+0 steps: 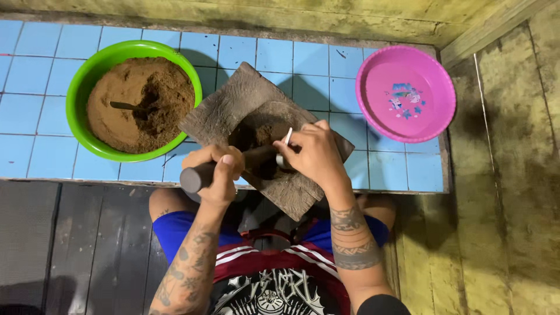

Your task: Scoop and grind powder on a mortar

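Observation:
A flat grey grinding stone point(227, 111) lies tilted on the blue tiled ledge, with dark brown paste point(256, 137) in its hollow. My left hand point(219, 169) is closed around a dark cylindrical stone roller point(195, 177) that lies across the slab's near side. My right hand point(315, 153) holds a small spoon with a white handle point(287, 137), its bowl down in the paste. A green bowl point(79, 87) at the left holds brown ground powder point(125, 102) with a spoon handle point(125, 107) stuck in it.
A pink plastic bowl point(405, 93) with a picture inside stands at the right on the blue tiled ledge point(46, 146). A yellowish wall point(507, 175) rises at the right. Dark floorboards point(70, 245) lie below the ledge, by my knees.

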